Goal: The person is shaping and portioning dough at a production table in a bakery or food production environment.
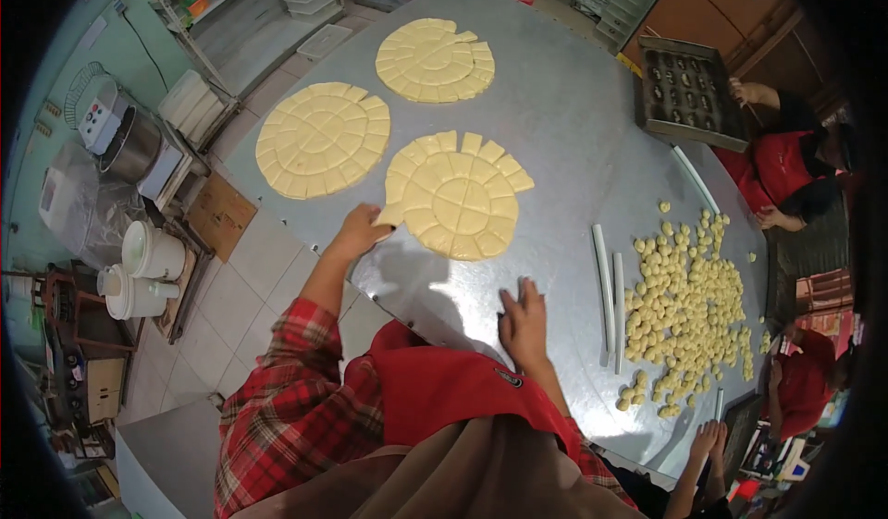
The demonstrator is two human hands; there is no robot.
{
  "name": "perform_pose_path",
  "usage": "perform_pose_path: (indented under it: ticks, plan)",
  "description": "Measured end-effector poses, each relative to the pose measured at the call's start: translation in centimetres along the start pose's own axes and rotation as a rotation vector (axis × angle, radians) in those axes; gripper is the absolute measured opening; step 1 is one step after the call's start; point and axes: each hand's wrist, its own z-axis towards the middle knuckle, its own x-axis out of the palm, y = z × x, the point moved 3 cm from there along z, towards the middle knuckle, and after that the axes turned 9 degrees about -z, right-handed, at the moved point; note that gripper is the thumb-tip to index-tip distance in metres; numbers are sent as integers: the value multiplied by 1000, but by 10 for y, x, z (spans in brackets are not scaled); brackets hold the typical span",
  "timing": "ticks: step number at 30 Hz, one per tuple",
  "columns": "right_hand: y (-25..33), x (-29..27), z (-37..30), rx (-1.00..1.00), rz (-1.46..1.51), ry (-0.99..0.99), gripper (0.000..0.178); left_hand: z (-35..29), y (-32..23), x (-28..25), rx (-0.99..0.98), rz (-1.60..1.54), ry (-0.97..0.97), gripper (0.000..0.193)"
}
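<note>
A flat round of pale yellow dough (450,204), scored into a centre and outer pieces, lies on the metal table in front of me. Some pieces along its upper edge stand apart. At its left edge, my left hand (359,232) pinches a small dough piece (388,217) between thumb and fingers. My right hand (525,327) hovers low over the tabletop, nearer to me than the round, fingers apart and holding nothing. Two more scored dough rounds, one at the left (323,140) and one farther off (435,60), have gaps in their upper edges.
Many small dough balls (684,311) are spread at the table's right, beside pale rods (604,288). A co-worker (782,163) at the far right holds a dark baking tray (694,91). Another person's hands (710,440) rest near the lower right edge. White buckets (153,251) stand left.
</note>
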Motion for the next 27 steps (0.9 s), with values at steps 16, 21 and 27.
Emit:
perform_pose_path:
  ticks: [16, 21, 27]
  plan:
    - [65, -113, 4, -496, 331, 68, 57, -159, -138, 107, -162, -470, 954, 15]
    - [32, -118, -44, -332, 298, 151, 40, -168, -158, 161, 32, -221, 988, 19]
    - [-23, -121, -112, -60, 259, 256, 11, -196, -164, 227, 275, -215, 904, 19]
